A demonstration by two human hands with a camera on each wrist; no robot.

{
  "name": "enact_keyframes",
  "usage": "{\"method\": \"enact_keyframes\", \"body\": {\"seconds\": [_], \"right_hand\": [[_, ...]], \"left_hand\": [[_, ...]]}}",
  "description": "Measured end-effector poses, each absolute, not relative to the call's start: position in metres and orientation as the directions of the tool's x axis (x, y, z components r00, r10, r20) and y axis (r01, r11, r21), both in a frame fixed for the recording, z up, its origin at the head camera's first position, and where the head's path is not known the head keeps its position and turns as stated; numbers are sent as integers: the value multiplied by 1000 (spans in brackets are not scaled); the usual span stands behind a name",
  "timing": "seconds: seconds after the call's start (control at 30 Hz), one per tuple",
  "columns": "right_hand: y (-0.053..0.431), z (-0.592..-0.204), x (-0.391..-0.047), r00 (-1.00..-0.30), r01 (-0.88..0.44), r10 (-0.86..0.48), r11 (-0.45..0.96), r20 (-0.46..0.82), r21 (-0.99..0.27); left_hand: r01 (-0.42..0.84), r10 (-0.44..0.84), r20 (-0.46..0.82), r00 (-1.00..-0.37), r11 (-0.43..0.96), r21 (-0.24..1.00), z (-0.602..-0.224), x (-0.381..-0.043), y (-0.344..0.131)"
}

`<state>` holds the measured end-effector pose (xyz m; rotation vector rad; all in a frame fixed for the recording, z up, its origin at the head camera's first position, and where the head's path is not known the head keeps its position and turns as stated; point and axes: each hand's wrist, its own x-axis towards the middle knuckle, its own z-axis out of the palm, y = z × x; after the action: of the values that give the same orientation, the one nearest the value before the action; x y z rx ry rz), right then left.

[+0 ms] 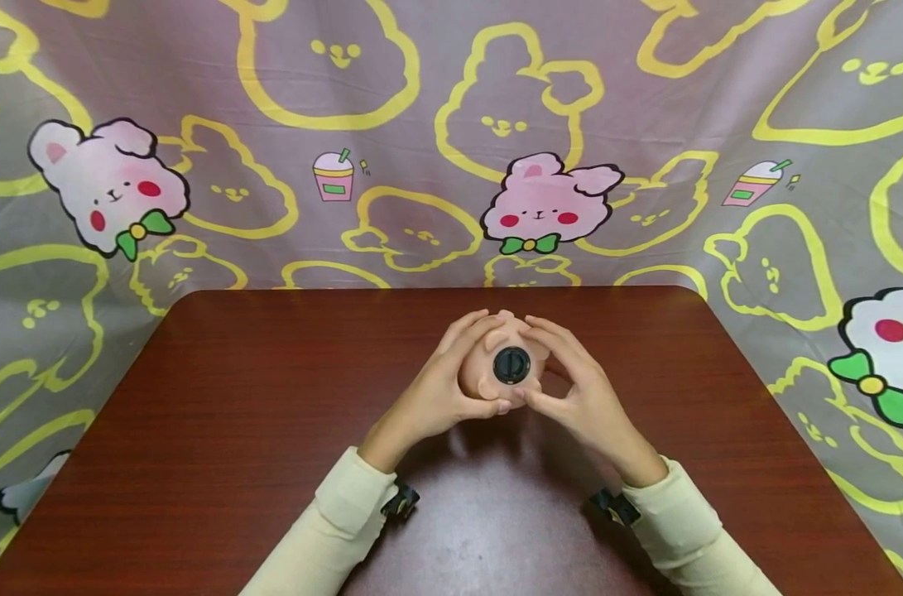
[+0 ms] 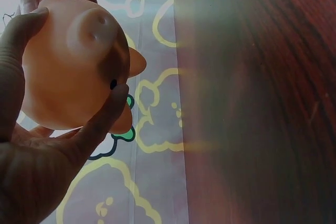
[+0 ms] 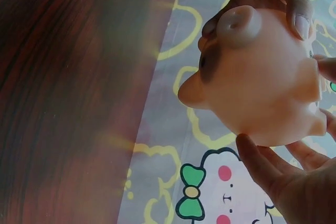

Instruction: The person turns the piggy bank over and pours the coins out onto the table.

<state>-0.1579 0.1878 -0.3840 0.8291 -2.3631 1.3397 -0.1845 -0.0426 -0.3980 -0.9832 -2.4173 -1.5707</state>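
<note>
Both hands hold a pale pink piggy bank above the table, its underside with short feet and a round black plug turned up toward the head view. The left hand curls round its left side, thumb on the near edge. On the opposite side the right hand grips it with fingertips and thumb. In the left wrist view the snout shows, with a dark patch by one eye. A pointed ear sticks out in the right wrist view. The palms hide parts of the body.
A dark reddish-brown wooden table lies beneath the hands. Behind and beside it hangs a grey-pink curtain printed with yellow outlines and rabbits. Black wrist cameras are strapped over the light sleeves.
</note>
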Motion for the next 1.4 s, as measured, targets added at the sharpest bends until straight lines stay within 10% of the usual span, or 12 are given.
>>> {"method": "enact_keyframes", "body": {"seconds": [0.8, 1.4], "right_hand": [[164, -377, -146, -505, -769, -212, 550, 837, -325], [155, -384, -149, -503, -786, -273, 539, 820, -302]], "left_hand": [[562, 393, 428, -814, 343, 753, -397, -181, -42], [553, 386, 415, -824, 382, 741, -394, -176, -39]]}}
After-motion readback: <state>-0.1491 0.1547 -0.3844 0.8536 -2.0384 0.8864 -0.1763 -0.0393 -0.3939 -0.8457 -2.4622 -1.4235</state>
